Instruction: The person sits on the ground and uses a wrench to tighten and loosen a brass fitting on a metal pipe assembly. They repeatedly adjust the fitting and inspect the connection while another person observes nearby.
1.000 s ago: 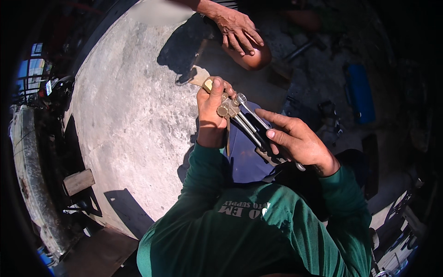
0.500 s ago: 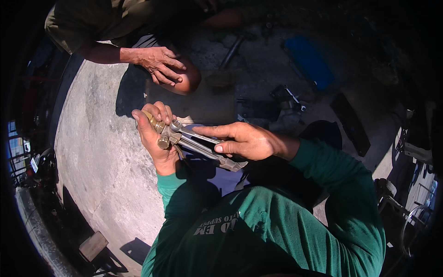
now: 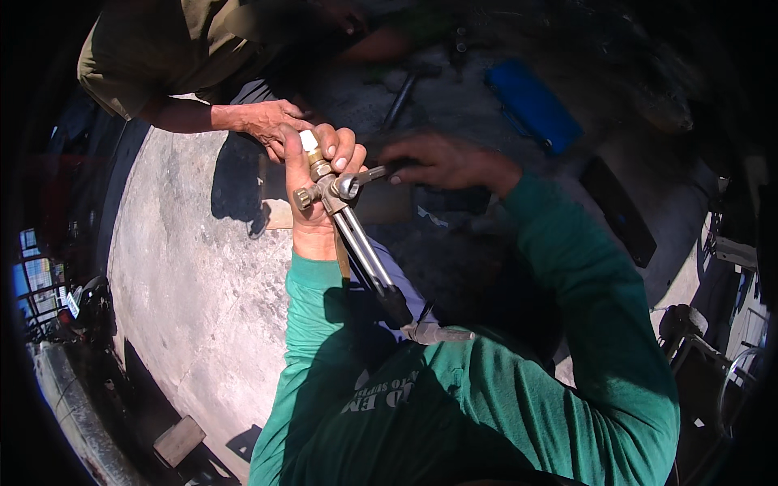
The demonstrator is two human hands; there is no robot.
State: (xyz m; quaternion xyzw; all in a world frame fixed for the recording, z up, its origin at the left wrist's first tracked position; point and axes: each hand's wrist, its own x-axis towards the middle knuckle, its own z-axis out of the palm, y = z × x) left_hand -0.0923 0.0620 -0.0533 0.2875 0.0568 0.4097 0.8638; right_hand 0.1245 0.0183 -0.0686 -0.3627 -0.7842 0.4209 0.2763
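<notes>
My left hand [image 3: 316, 219] grips a metal torch [image 3: 356, 239] by its brass valve end, thumb up along it and fingers curled over. Its twin tubes slant down toward my torso to a dark section and a bent metal tip near my shirt. My right hand [image 3: 433, 162], in shadow and slightly blurred, holds a steel wrench [image 3: 370, 175] by the handle, with the ring end over a fitting at the torch's valve body.
A co-worker's hand [image 3: 258, 121] rests just beyond my left hand. A blue case [image 3: 535, 105], dark bar [image 3: 616, 211] and steel tool [image 3: 399, 101] lie on the concrete [image 3: 186, 267]. A wooden block [image 3: 178, 441] is at lower left.
The torch has been raised and turned steeper, tip swung toward my body. My right hand has moved up and away from me, with the wrench now angled out to the upper right.
</notes>
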